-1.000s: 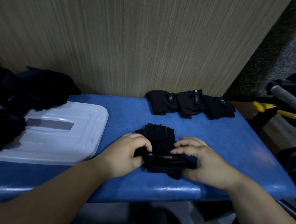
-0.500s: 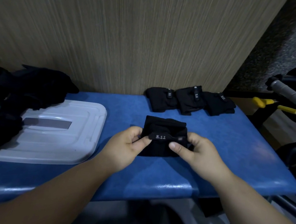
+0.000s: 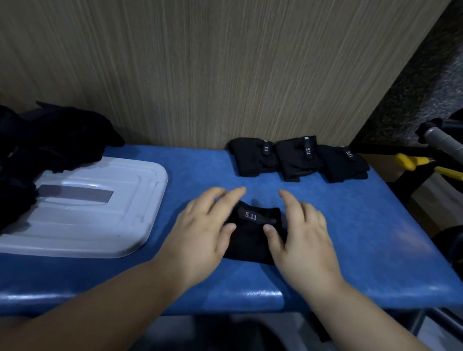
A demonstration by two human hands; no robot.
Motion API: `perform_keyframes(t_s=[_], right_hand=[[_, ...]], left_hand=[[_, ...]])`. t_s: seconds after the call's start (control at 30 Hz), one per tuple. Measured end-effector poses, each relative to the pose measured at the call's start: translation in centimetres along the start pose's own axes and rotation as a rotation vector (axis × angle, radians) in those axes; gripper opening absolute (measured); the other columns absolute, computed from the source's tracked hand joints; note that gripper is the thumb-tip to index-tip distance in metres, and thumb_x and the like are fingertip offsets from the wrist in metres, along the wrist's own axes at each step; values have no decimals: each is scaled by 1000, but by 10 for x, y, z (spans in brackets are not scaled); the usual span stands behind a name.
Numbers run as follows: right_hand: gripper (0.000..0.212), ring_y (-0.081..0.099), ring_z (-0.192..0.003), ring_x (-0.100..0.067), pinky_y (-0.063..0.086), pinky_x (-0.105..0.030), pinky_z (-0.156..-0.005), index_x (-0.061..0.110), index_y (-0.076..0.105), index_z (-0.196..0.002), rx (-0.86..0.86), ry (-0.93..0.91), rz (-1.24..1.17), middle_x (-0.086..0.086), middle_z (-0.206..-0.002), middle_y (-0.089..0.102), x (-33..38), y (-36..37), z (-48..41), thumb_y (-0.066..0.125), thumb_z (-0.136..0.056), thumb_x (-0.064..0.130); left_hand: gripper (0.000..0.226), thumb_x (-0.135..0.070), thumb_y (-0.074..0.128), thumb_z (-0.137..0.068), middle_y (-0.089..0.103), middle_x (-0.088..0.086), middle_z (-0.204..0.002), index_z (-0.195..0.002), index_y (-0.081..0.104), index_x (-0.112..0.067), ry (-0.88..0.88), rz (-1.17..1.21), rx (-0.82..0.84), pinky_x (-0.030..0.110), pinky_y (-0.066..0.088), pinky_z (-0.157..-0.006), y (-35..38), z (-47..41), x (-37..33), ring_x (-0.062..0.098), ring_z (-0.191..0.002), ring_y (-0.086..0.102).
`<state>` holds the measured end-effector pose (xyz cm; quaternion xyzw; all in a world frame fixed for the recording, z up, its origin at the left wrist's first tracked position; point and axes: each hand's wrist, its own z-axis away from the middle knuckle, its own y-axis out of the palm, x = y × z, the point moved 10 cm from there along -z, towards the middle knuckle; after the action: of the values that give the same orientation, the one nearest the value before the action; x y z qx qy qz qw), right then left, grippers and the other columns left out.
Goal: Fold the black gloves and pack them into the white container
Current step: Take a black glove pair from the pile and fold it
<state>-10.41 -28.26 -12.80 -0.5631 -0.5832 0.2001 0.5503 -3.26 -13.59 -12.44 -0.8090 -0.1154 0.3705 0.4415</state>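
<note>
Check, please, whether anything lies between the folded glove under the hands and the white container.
Nothing lies on the blue bench between the folded glove and the white container. However, the container shows only a flat closed top, seemingly a lid, and unfolded black gloves overlap its left side.

Dim, cool light falls from above, leaving a pale sheen on the white container lid (image 3: 88, 178) and a bright streak along the front lip of the blue tabletop (image 3: 264, 294). The heap of black gloves (image 3: 29, 150) at the left sinks into shadow (hardly any folds can be read). Wide-angle distortion curves the wall panel (image 3: 207, 60) toward the edges. The left hand (image 3: 205, 229) looks slightly soft at its tips.
</note>
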Motion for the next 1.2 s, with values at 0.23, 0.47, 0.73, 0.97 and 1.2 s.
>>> perform_keyframes(t_s=[0.23,0.47,0.73,0.97,1.2], right_hand=[[51,13,-146,-7,17,-29,-116,29,31,-149,264,-236,31,12,-156,26,20,28,0,31,-98,21],[44,38,-130,-11,25,-27,-108,28,44,-142,252,-191,66,11,-138,48,21,20,-4,40,-98,33],[75,58,-75,-10,39,-23,-63,25,30,-142,208,79,-63,9,-63,59,6,5,-2,65,-80,51],[73,56,-61,-7,45,-25,-57,26,33,-136,193,155,-180,2,-56,55,13,9,4,69,-77,51],[79,62,-87,-8,47,-23,-75,24,38,-141,170,254,-353,10,-86,64,9,18,3,72,-75,51]], left_hand=[[68,-64,-2,-84,-22,-25,-149,-150,-7,-44,71,-238,422,27,-15,-113,45,11,1,-7,-135,-23],[75,-65,28,-93,-16,-16,-159,-148,-16,-41,18,-348,549,44,-12,-119,44,11,17,5,-144,-22],[45,-53,44,-93,56,-2,-124,-128,51,-24,-215,-252,89,33,37,-101,-7,-9,47,21,-120,46],[41,-67,55,-81,64,-10,-81,-85,56,-26,-435,-40,274,30,49,-69,7,-2,41,9,-76,60],[43,-45,75,-72,69,14,-86,-93,52,-15,-590,545,138,47,55,-78,8,-2,54,28,-82,68]])
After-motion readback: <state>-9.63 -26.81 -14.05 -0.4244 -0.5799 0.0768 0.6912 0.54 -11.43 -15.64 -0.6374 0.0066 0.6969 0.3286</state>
